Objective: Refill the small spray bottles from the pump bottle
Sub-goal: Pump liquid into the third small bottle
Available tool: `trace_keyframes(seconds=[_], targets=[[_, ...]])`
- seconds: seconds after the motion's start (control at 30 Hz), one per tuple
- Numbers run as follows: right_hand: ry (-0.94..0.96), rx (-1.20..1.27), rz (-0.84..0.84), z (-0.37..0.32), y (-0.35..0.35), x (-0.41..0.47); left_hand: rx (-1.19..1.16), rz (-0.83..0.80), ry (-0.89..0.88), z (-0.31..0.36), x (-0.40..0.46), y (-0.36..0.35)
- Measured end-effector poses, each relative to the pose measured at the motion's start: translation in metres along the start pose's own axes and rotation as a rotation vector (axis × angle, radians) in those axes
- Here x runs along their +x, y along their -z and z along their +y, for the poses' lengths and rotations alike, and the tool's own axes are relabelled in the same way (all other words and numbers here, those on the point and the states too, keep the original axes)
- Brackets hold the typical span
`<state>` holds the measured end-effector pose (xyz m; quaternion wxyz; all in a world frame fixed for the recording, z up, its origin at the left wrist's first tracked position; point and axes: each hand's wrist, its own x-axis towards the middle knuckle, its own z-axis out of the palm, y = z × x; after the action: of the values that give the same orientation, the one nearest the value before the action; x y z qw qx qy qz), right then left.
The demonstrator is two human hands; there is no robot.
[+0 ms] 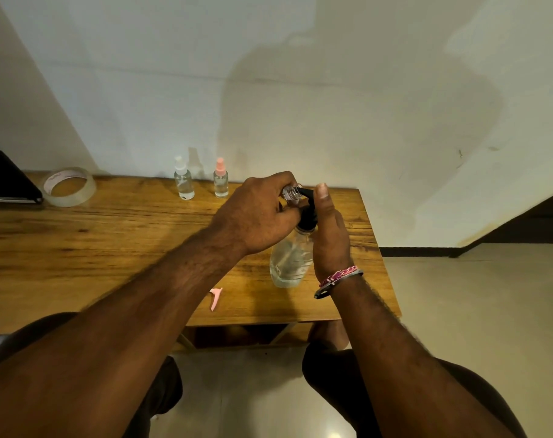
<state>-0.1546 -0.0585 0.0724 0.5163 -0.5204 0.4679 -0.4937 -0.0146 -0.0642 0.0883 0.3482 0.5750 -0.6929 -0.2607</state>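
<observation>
The left hand (256, 213) grips a small clear uncapped spray bottle (290, 193), its threaded neck held against the black spout of the large clear plastic pump bottle (289, 260); the right hand (328, 235) wraps the pump bottle's neck, thumb up on the black pump head (308, 216); the pump bottle stands on the wooden counter (110, 241) near its right edge; at the far edge stand a clear spray bottle with a white top (183, 180) and, just beside it, a clear spray bottle with a pink top (220, 180); a roll of clear tape (69, 186) lies toward the far left corner, faint print on its core too small to read; a pink sprayer top (216, 298) lies near the front edge; bare wood stretches across the counter's left half.
</observation>
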Motion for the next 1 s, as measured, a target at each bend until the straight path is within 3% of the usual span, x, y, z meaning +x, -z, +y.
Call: trace_keyframes(seconds=[1.0], targets=[[0.017,-0.049,0.067,0.009,0.002,0.007,0.036,-0.012,-0.023,-0.007,0.000,-0.003]])
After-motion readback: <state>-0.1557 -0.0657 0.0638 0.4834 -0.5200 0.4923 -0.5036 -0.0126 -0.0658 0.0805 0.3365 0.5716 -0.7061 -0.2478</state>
